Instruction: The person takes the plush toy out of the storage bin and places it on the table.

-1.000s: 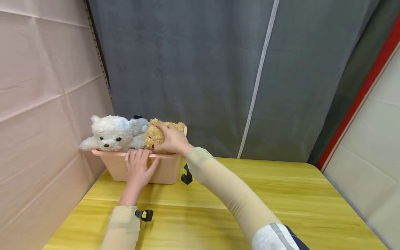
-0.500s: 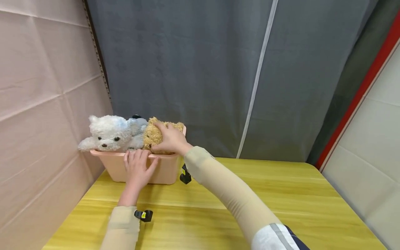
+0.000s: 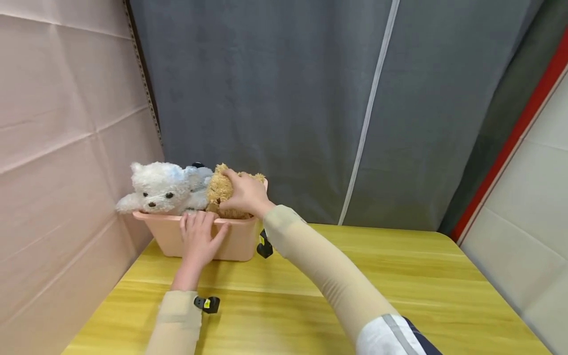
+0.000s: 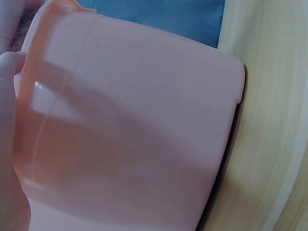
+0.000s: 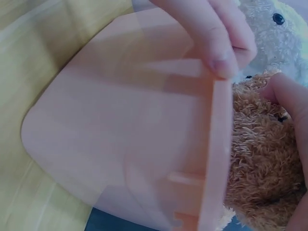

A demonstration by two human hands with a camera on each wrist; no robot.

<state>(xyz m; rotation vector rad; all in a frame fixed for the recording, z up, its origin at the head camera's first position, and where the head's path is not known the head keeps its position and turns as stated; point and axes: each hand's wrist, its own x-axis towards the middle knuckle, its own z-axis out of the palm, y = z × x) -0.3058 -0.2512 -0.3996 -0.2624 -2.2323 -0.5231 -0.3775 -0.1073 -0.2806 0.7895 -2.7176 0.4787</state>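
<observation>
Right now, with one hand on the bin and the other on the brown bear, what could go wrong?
1. The right hand grips the brown bear, which is packed against the white bear; pulling it out might drag the white one, already hanging over the rim, out too.
2. The left hand only rests on the bin front; a hard tug might tip or slide the bin on the table.
</observation>
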